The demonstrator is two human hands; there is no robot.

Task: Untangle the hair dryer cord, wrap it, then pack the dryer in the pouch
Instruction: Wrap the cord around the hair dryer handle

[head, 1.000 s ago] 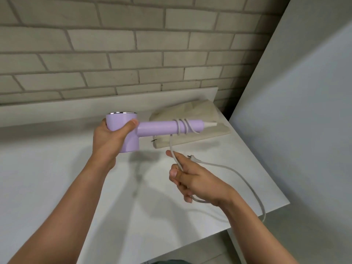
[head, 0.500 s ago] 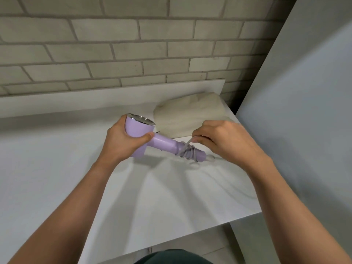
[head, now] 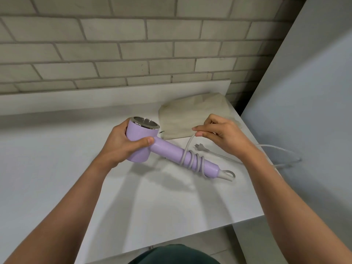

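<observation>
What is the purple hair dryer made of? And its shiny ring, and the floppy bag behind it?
Hair dryer: probably plastic, smooth and matte lilac with soft, even shading. Ring on its end: looks like polished metal or chrome-plated plastic, since it gleams brightly. Pouch: seemingly beige cloth, as it lies limp and creased.

Soft, even light, faint arm shadows on the table (head: 171, 202), wide-angle bending at edges, sharp focus.
</observation>
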